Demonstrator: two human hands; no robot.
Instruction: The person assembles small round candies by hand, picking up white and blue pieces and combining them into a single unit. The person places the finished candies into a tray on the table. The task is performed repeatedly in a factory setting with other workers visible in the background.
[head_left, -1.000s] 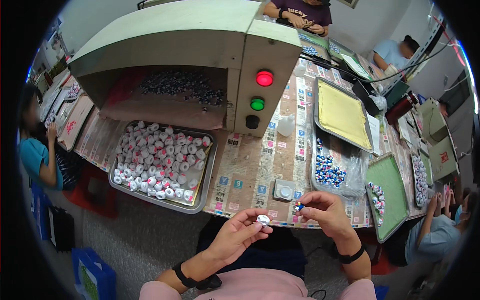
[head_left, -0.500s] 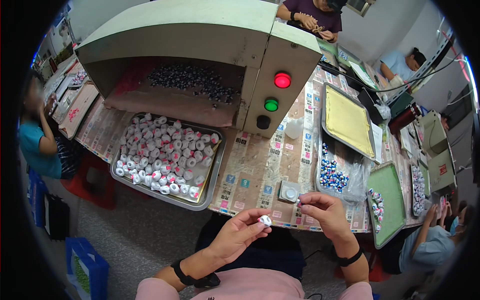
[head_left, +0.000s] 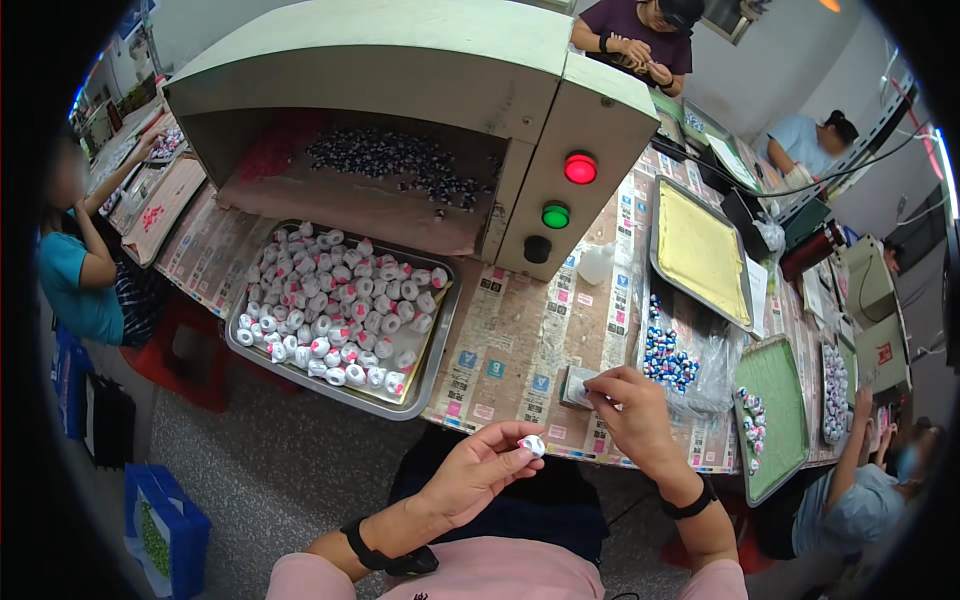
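Note:
Between thumb and fingers, my left hand (head_left: 480, 465) pinches a small white rounded piece (head_left: 532, 445) with a red patch and dark marks, just off the table's front edge. My right hand (head_left: 640, 415) has its thumb and forefinger drawn together at a small grey square block (head_left: 577, 388) on the table. The hand covers part of that block, and whatever sits at the fingertips is too small or hidden to make out. Left of both hands, a metal tray (head_left: 432, 370) carries many similar white pieces (head_left: 330, 310) with pinkish-red spots.
Behind the tray stands a large pale machine (head_left: 380, 65) with small dark blue pieces inside its opening. On the right are a yellow-lined tray (head_left: 700, 250), blue beads (head_left: 672, 360) on clear plastic and a green tray (head_left: 790, 420). Several co-workers sit around.
My right hand has moved slightly left and up onto the small square block; the small blue bit seen at its fingertips no longer shows. My left hand keeps hold of the white piece.

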